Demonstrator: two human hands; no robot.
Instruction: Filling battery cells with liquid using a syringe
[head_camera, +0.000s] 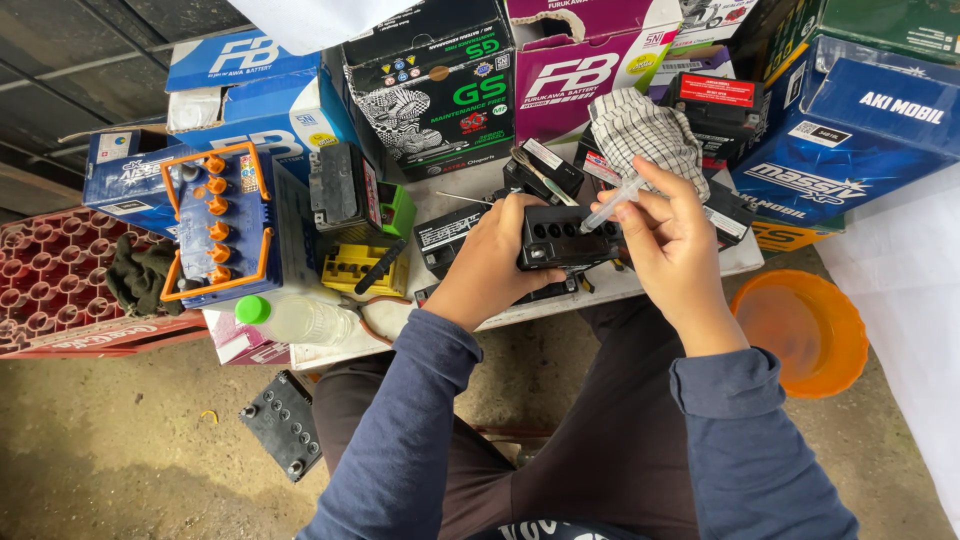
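My left hand grips a small black battery tilted above the front edge of a low white table; a row of round filler holes shows on its top face. My right hand pinches a clear plastic syringe, its tip resting at the battery's holes. Both forearms wear dark blue sleeves, and my knees sit below the table.
Cardboard battery boxes crowd the back of the table. A blue battery with orange caps, a green-capped clear bottle, a checked cloth, a red crate, an orange bucket and a black battery on the ground surround me.
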